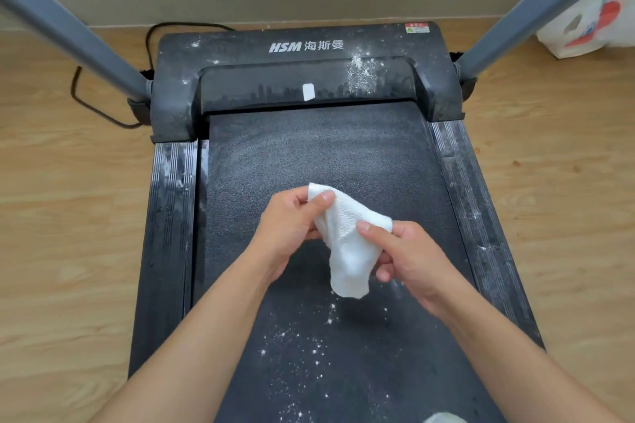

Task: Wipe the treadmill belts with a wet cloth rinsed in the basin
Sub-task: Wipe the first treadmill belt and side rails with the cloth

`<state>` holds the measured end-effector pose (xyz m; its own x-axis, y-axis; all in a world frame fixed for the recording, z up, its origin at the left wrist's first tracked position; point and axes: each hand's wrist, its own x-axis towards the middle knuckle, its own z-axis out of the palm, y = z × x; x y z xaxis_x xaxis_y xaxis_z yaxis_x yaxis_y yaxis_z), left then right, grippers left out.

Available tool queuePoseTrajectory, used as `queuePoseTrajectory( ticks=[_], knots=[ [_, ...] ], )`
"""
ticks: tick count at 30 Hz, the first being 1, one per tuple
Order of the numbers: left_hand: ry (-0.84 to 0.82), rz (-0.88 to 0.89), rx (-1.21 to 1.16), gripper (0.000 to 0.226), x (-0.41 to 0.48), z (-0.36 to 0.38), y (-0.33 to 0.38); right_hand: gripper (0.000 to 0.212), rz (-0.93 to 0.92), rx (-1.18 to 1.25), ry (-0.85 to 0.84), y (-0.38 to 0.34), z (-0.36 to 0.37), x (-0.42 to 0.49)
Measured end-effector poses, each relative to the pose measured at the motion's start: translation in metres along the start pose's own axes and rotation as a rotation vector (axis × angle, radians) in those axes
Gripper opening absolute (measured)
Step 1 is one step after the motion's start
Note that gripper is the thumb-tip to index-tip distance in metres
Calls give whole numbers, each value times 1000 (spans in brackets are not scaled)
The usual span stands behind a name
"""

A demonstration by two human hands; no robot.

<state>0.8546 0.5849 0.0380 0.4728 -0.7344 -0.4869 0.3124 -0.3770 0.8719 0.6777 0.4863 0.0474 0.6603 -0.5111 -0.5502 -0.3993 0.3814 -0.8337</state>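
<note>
White cloth held mid-air above black treadmill belt, pinched at both ends. Left hand fingers grip far corner; right hand fingers grip near-right edge. White powder specks scattered on near belt, more on motor cover.

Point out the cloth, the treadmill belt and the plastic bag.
cloth [345, 251], head view, its hanging middle.
treadmill belt [309, 148], head view, bare dusty upper stretch.
plastic bag [591, 29], head view, its printed side.
</note>
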Motion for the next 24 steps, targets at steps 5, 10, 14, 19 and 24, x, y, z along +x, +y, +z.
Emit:
queuePoseTrajectory(
  ticks=[5,10,14,19,24],
  knots=[
    [130,126,381,20,1,-3,6,35,-128,-166,175,7,-4,1],
    [52,66,288,49,9,-13,4,13,-190,-117,267,7,-7,0],
    [-209,143,278,49,7,-26,7,8,-203,-49,292,7,-12,0],
    [9,254,503,29,5,-25,9,8,-234,-44,319,9,-14,1],
    [70,357,628,14,5,-25,8,5,-306,-174,402,5,-14,2]
  ],
)
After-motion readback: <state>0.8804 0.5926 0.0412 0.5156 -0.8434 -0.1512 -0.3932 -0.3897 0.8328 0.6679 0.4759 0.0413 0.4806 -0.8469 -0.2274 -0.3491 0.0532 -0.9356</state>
